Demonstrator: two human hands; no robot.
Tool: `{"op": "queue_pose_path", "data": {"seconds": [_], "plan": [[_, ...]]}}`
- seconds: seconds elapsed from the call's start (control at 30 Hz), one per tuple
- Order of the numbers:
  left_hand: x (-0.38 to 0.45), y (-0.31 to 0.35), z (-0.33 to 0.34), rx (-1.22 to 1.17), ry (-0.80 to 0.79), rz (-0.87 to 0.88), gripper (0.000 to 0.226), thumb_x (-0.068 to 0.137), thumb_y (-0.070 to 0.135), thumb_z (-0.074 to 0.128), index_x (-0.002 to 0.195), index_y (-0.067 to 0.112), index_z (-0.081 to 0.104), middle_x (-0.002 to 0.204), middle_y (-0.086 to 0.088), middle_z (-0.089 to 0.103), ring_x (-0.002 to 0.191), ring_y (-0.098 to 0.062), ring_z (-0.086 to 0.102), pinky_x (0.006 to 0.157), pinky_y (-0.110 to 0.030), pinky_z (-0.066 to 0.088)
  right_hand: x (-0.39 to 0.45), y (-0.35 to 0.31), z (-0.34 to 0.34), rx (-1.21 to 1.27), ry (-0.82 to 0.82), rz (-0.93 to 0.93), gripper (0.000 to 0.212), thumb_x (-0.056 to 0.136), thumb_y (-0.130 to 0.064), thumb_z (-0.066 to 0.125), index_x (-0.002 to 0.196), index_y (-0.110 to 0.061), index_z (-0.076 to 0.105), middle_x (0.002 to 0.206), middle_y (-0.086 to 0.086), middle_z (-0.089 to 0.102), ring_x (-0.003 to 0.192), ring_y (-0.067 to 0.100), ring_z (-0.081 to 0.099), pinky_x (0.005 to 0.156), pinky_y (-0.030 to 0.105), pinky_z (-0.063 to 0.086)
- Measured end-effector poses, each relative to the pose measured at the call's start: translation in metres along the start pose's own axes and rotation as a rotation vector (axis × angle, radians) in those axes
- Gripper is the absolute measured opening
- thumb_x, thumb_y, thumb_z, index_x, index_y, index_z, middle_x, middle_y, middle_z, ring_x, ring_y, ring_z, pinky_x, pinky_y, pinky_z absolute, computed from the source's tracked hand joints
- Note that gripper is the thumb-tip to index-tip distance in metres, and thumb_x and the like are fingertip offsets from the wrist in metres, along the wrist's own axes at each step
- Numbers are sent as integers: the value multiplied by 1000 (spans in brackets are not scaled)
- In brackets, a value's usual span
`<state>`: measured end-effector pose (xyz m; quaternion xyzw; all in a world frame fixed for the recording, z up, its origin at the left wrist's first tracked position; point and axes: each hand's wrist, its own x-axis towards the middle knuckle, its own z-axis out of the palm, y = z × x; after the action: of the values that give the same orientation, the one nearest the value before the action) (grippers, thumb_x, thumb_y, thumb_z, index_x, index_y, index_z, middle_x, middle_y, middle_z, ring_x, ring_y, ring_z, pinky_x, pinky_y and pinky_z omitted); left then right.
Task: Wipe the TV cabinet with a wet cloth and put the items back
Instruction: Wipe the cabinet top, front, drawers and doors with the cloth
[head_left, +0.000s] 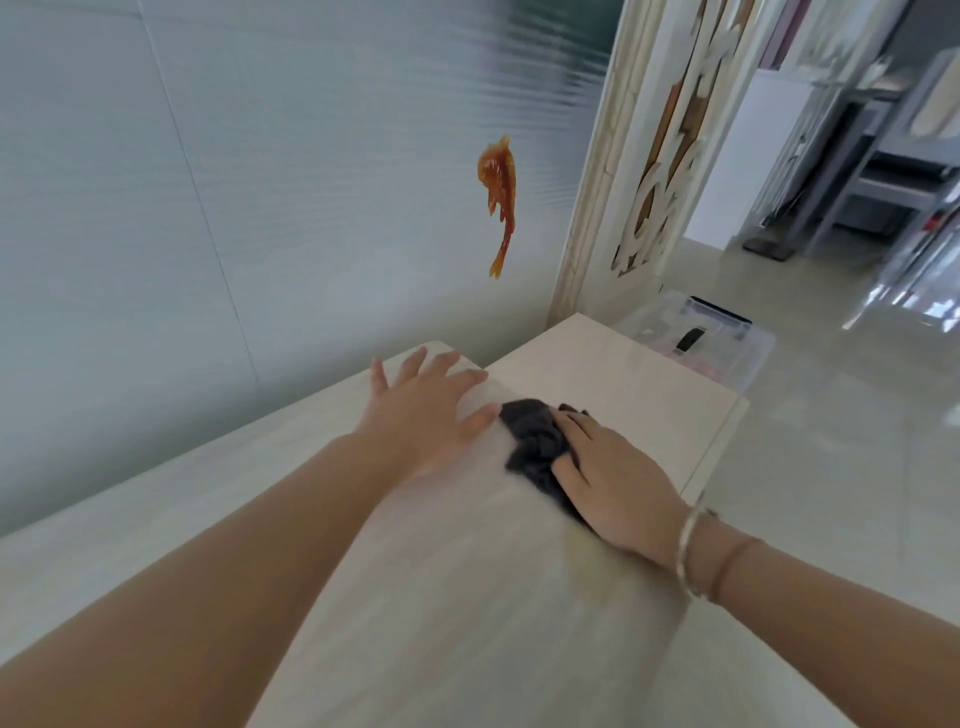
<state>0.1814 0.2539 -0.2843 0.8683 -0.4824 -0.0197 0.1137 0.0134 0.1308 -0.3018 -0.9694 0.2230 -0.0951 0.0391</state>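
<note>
The right hand (615, 475) presses flat, fingers straight and together, on a crumpled dark grey cloth (535, 441) lying on the pale cream wood-grain top of the TV cabinet (467, 597), near its far right end. The left hand (423, 410) rests palm down with fingers spread on the cabinet top, its thumb tip just beside the cloth.

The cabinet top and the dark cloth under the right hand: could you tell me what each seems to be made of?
Cabinet top: pale wood-grain board, probably laminate or veneer, with a smooth satin sheen and faint streaks. Dark cloth: soft woven or knitted fabric, matte, bunched into folds beneath the right hand.
</note>
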Motion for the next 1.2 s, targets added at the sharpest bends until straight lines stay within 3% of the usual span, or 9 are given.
{"op": "queue_pose_path", "data": {"seconds": [0.1, 0.2, 0.33, 0.53, 0.73, 0.8, 0.93, 1.1, 1.2], "plan": [[15, 8, 4, -46, 39, -58, 48, 94, 59, 27, 139, 43, 34, 155, 11, 20, 147, -21, 5, 115, -59, -1, 49, -3, 11, 181, -204, 176, 30, 100, -33, 30, 109, -11, 49, 111, 14, 59, 95, 32, 56, 77, 35, 41], [24, 16, 12, -52, 39, -129, 44, 96, 53, 28, 138, 43, 35, 154, 11, 22, 147, -20, 6, 116, -56, 0, 90, 3, 22, 357, -254, 151, 28, 99, -32, 31, 97, -10, 48, 104, 17, 61, 88, 30, 53, 71, 32, 34], [43, 34, 23, -66, 62, -247, 43, 96, 49, 32, 137, 41, 38, 153, 10, 26, 146, -21, 8, 116, -54, 1, 116, 40, 32, 574, -230, 142, 19, 98, -23, 37, 107, -10, 49, 101, 11, 57, 89, 25, 50, 69, 28, 31], [73, 60, 29, 8, 46, -400, 36, 95, 42, 38, 129, 38, 50, 154, 9, 25, 147, -19, 3, 116, -52, -4, 140, 103, 54, 768, -13, -89, 44, 95, -12, 50, 138, -15, 39, 128, 7, 51, 115, 20, 51, 85, 20, 36], [75, 66, 38, 93, 59, -498, 35, 96, 35, 32, 117, 34, 61, 152, 12, 29, 147, -14, 2, 116, -52, -10, 141, 129, 107, 219, -378, -517, 59, 100, -45, 19, 153, -20, 9, 160, 4, -2, 147, 22, -6, 119, 37, 6], [75, 69, 41, 141, 80, -447, 36, 97, 34, 30, 113, 34, 63, 149, 15, 35, 146, -10, 5, 116, -50, -13, 144, 128, 121, 116, -291, -641, 65, 92, -43, 7, 152, -19, 16, 160, 6, 5, 147, 27, -1, 118, 43, 14], [76, 70, 43, 167, 77, -455, 37, 98, 38, 31, 120, 36, 61, 139, 24, 45, 144, -2, 12, 117, -47, -13, 158, 80, 144, 191, -189, -772, 56, 89, -31, 31, 139, -14, 47, 147, 8, 43, 137, 35, 35, 106, 48, 37], [75, 67, 44, 187, 128, -422, 64, 81, 54, 9, 103, 38, 67, 124, 31, 54, 140, 3, 19, 117, -42, -12, 184, 63, 150, 202, -179, -736, 60, 93, -35, 10, 151, -26, 20, 159, -6, 14, 147, 20, 7, 117, 42, 8], [77, 63, 46, 188, 145, -418, 69, 73, 56, 6, 95, 37, 68, 113, 31, 56, 138, 4, 22, 118, -40, -12, 225, 117, 150, 86, -131, -515, 53, 99, -25, 25, 152, -24, 16, 160, -3, 10, 147, 21, 4, 117, 42, 6]]}}
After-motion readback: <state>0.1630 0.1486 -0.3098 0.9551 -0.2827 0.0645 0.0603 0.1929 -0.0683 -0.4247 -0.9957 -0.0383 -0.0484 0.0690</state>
